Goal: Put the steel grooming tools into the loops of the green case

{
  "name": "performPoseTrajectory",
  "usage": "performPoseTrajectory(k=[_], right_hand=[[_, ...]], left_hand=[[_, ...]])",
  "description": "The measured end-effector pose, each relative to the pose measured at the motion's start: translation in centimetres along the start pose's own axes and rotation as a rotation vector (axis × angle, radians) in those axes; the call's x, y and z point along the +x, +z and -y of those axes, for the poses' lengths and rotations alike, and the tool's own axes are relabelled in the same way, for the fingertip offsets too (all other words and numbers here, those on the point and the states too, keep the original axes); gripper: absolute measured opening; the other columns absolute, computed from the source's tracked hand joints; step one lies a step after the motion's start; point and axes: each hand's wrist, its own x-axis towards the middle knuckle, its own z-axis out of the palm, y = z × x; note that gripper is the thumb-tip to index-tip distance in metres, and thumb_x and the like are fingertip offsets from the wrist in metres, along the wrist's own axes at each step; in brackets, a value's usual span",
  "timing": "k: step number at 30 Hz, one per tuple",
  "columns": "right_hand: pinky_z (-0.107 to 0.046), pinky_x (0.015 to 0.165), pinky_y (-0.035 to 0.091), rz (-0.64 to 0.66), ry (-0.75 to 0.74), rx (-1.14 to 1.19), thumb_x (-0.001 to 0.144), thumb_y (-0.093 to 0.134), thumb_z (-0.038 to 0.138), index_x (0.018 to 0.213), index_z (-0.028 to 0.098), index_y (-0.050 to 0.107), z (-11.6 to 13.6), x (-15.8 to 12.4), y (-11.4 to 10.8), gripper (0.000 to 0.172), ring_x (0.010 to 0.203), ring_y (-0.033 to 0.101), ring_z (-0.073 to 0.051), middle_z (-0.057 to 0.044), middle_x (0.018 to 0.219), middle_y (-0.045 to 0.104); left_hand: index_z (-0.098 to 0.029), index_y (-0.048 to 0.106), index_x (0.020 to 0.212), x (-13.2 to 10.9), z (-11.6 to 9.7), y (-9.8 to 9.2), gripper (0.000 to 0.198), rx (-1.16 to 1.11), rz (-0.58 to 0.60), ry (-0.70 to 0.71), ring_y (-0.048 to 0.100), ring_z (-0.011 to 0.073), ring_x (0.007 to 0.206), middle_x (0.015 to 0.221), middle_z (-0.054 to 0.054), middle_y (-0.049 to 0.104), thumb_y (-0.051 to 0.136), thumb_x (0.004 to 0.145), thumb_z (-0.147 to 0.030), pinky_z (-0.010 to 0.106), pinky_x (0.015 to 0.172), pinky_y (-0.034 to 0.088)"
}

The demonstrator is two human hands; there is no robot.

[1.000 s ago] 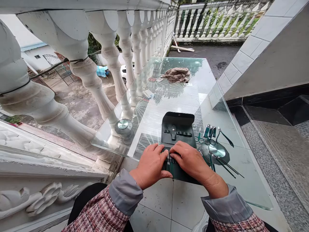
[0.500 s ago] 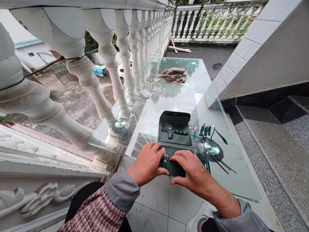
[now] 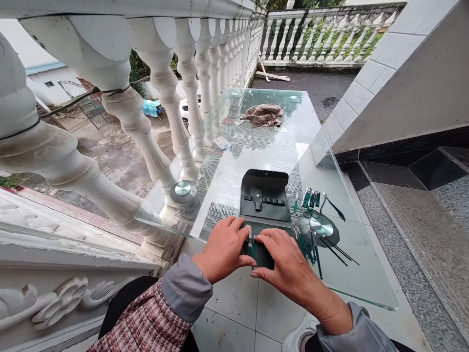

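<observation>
Currently; both hands point(image 3: 223, 246) half-curled; holding black case point(image 3: 274, 211); green tool point(image 3: 253, 250) between.

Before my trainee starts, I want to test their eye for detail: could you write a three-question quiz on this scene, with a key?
1. True or false: the left hand is at the near half of the open black case.
2. Seen from the camera, the small clippers lie: A) left of the case; B) right of it; C) under it.
3. Fill in: the crumpled cloth lies toward the glass table's ____ end.

Key: 1 true; 2 B; 3 far.
</observation>
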Motion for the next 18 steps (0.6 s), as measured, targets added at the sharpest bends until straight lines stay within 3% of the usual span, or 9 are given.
performPoseTrajectory(k=[7,13,18], right_hand=[[-0.045,0.09,0.039,-0.031,0.033,0.035,0.067,0.065,0.024,0.108,0.022,0.044,-0.04,-0.46,0.86,0.045,0.109,0.047,-0.028,-0.01,0.114,0.053],[-0.047,0.1,0.032,-0.013,-0.01,0.097,0.075,0.057,0.023,0.131,0.023,0.03,-0.05,-0.5,1.06,0.062,0.121,0.04,-0.026,-0.01,0.127,0.048],[-0.048,0.102,0.032,-0.003,-0.011,0.139,0.079,0.053,0.027,0.138,0.024,0.024,-0.45,-0.52,1.07,0.066,0.124,0.037,-0.026,-0.011,0.133,0.044]], left_hand=[[-0.017,0.053,0.106,0.05,-0.07,0.08,0.069,0.024,0.016,-0.012,0.048,0.0319,0.112,0.115,0.012,0.055,0.08,0.054,-0.053,0.045,0.092,0.043],[-0.017,0.053,0.105,0.07,-0.21,-0.09,0.066,0.025,0.015,-0.015,0.048,0.0318,0.111,0.115,0.012,0.055,0.079,0.057,-0.053,0.045,0.092,0.043],[-0.015,0.052,0.112,0.1,-0.21,-0.15,0.068,0.044,0.035,-0.01,0.047,0.031,0.112,0.118,0.013,0.053,0.073,0.063,-0.057,0.044,0.094,0.042]])
